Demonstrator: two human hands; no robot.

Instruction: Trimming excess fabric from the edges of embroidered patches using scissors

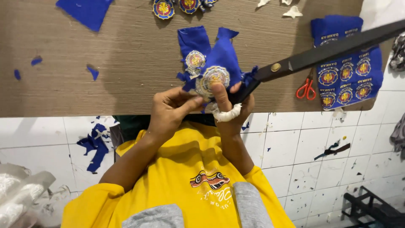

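There is one view only, from a camera worn on the person's head, so nothing is shared with a second view. It looks steeply down over the chest: the yellow shirt (185, 169) fills the lower middle, and both forearms run up from it to the left hand (171, 110) and right hand (234, 107) near the centre, close to the lens. Beyond the hands the brown bench (105, 63) spans the upper half, its near edge crossing the picture level. Below that edge the white tiled floor (320, 143) shows much farther off on both sides.
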